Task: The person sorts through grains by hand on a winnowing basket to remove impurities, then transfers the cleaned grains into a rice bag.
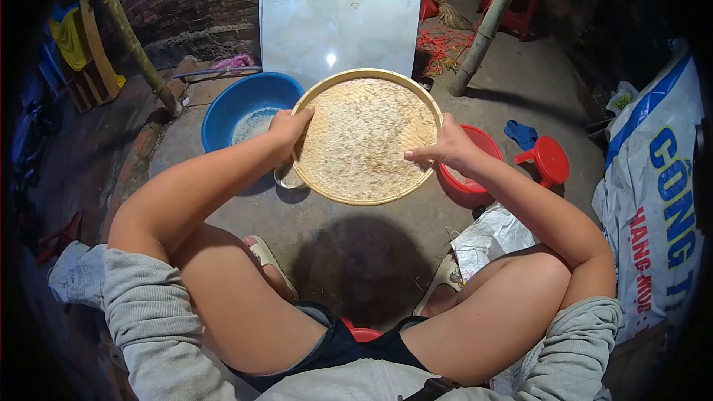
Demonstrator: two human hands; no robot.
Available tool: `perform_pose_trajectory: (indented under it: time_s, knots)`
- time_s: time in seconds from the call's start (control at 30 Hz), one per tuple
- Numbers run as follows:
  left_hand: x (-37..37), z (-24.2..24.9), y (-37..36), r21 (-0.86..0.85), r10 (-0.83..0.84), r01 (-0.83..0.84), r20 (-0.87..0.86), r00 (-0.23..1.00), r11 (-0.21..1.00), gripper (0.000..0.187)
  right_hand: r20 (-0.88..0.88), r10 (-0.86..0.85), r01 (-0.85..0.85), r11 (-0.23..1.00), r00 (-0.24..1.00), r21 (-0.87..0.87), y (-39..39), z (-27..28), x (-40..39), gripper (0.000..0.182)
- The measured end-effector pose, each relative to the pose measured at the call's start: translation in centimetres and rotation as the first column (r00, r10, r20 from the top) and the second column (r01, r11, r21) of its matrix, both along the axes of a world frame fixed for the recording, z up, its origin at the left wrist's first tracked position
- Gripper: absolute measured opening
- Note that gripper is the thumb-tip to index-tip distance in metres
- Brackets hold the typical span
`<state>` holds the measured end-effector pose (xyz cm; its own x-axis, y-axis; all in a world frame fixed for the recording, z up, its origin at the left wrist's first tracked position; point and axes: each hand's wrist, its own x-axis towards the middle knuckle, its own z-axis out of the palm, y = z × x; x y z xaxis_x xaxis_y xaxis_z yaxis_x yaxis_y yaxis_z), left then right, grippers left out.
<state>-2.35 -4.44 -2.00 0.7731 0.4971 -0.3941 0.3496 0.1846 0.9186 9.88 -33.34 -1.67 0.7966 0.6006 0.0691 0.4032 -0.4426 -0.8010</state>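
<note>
Out in front of me, above the floor, is a round woven winnowing tray with a pale bamboo rim. A thin layer of pale grain mixed with brownish bits covers most of its bottom. My left hand is closed on the left side of the rim. On the opposite side my right hand grips the rim, its thumb lying over the inner edge. Both hands' fingers under the tray are hidden. Behind the left hand stands a blue basin with whitish contents.
A red basin is partly behind my right forearm, with a red plastic stool-like item and blue cloth beyond. A metal bowl sits under the tray. A white panel, bamboo pole and printed sack stand around.
</note>
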Motion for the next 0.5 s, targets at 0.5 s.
perform_pose_trajectory:
  time_s: [0.5]
  knots:
    - [0.8, -1.5, 1.5, 0.097, 0.004, 0.004, -0.088, 0.996, 0.995, 0.036, -0.243, 0.017, 0.016, 0.99, 0.97, 0.137, 0.0, 0.6, -0.8, 0.04]
